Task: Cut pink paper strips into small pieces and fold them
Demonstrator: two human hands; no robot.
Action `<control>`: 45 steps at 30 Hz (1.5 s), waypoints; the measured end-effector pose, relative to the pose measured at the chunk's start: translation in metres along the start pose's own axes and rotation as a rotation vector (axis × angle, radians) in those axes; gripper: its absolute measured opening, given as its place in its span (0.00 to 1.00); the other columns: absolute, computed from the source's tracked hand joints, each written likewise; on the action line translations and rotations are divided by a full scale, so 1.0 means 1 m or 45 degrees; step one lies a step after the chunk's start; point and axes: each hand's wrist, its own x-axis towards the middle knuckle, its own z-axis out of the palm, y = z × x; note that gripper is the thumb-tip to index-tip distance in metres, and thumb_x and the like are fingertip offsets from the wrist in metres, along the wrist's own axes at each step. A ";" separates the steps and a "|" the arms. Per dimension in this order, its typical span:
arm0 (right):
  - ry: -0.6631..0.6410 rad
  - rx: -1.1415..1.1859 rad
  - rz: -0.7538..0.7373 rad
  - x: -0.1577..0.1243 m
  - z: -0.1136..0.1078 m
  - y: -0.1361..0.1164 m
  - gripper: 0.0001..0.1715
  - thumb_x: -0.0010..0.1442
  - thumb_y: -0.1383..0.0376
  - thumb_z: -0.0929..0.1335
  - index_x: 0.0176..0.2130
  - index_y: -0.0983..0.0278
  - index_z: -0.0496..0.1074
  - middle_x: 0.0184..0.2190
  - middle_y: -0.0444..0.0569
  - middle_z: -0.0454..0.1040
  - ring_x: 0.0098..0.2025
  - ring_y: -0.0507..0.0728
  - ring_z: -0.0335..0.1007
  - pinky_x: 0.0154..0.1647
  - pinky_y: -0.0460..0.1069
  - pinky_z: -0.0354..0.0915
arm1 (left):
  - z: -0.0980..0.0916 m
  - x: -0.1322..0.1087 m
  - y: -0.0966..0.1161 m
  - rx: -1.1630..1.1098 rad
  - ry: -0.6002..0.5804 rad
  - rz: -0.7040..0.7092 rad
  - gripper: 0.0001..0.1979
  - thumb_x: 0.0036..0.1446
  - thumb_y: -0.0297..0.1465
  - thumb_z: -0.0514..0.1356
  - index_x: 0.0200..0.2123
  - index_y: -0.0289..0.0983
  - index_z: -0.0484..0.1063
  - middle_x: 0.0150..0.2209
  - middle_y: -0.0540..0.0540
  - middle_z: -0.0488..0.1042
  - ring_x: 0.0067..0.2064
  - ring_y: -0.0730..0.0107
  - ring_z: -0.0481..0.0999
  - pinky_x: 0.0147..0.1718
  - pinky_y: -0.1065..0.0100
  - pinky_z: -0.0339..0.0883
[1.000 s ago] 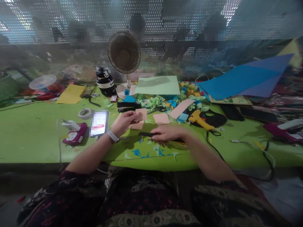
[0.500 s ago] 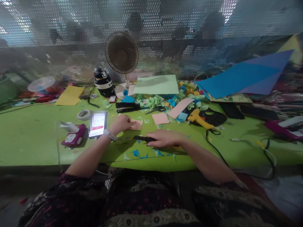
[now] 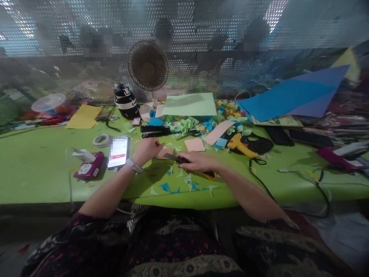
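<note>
My right hand [image 3: 197,161] is wrapped round dark scissors [image 3: 172,157] with orange on the handle, their blades pointing left. The blade tip lies over or against a small pink paper piece [image 3: 162,153]. Just left of it is my left hand [image 3: 148,149], its fingers curled in at the near edge of that paper; whether they pinch it is too small to tell. A second pink square [image 3: 195,144] lies flat beyond my right hand. Blue and pale green scraps [image 3: 166,187] are scattered on the green table [image 3: 43,161] in front of me.
A lit phone [image 3: 118,152], tape roll [image 3: 101,140] and purple device [image 3: 90,166] are at the left. Behind stand a fan [image 3: 148,65], bottle [image 3: 126,104] and black stapler [image 3: 155,130]. A yellow glue gun [image 3: 242,146] with its cord lies at the right.
The scissors have moved up and left, so their tip now meets the pink piece. My right hand has risen slightly with them; my left hand has shifted slightly away from the paper's middle.
</note>
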 end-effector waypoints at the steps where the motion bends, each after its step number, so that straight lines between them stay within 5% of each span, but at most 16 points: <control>1: 0.040 -0.036 -0.001 0.000 0.000 0.001 0.14 0.66 0.60 0.64 0.48 0.65 0.68 0.37 0.52 0.76 0.37 0.58 0.70 0.35 0.49 0.59 | 0.001 0.000 0.000 -0.022 0.018 0.019 0.20 0.59 0.46 0.57 0.26 0.38 0.75 0.27 0.41 0.77 0.29 0.60 0.74 0.26 0.66 0.52; 5: 0.130 -0.106 0.059 0.001 -0.001 0.008 0.17 0.65 0.61 0.63 0.52 0.65 0.68 0.43 0.55 0.76 0.41 0.60 0.71 0.37 0.49 0.59 | 0.004 0.000 -0.002 -0.081 0.071 0.063 0.19 0.59 0.45 0.58 0.24 0.39 0.73 0.25 0.43 0.76 0.28 0.62 0.72 0.26 0.66 0.51; 13: 0.044 -0.195 0.061 -0.009 -0.017 0.014 0.17 0.64 0.56 0.66 0.47 0.63 0.74 0.42 0.53 0.79 0.40 0.61 0.72 0.36 0.49 0.59 | 0.006 -0.002 -0.002 -0.186 0.079 0.096 0.20 0.58 0.45 0.58 0.20 0.39 0.68 0.22 0.44 0.72 0.24 0.64 0.68 0.25 0.66 0.51; 18: 0.561 -0.494 0.566 -0.015 -0.039 0.051 0.19 0.66 0.64 0.62 0.52 0.66 0.72 0.53 0.60 0.75 0.52 0.65 0.71 0.43 0.51 0.62 | 0.007 -0.002 -0.002 -0.224 0.098 0.105 0.19 0.58 0.45 0.58 0.22 0.39 0.69 0.22 0.44 0.73 0.25 0.64 0.68 0.26 0.66 0.51; 23: 0.328 -0.573 0.863 -0.010 -0.046 0.083 0.19 0.59 0.63 0.68 0.47 0.70 0.75 0.50 0.67 0.76 0.50 0.69 0.73 0.41 0.53 0.65 | 0.009 -0.002 -0.002 -0.245 0.119 0.146 0.20 0.59 0.46 0.57 0.21 0.39 0.69 0.21 0.45 0.72 0.25 0.64 0.69 0.26 0.66 0.52; 37: 0.543 -0.537 0.897 -0.011 -0.050 0.101 0.15 0.60 0.70 0.63 0.38 0.67 0.80 0.43 0.61 0.80 0.43 0.61 0.74 0.37 0.49 0.61 | 0.013 -0.001 -0.005 -0.298 0.092 0.225 0.20 0.60 0.46 0.57 0.23 0.39 0.70 0.20 0.45 0.72 0.24 0.65 0.68 0.26 0.66 0.51; 45: 0.646 -0.425 0.897 -0.008 -0.048 0.122 0.10 0.58 0.63 0.70 0.36 0.66 0.79 0.39 0.56 0.81 0.40 0.59 0.74 0.33 0.48 0.58 | 0.011 -0.003 -0.002 -0.285 0.069 0.213 0.20 0.60 0.47 0.55 0.23 0.40 0.70 0.20 0.45 0.72 0.24 0.65 0.67 0.25 0.66 0.49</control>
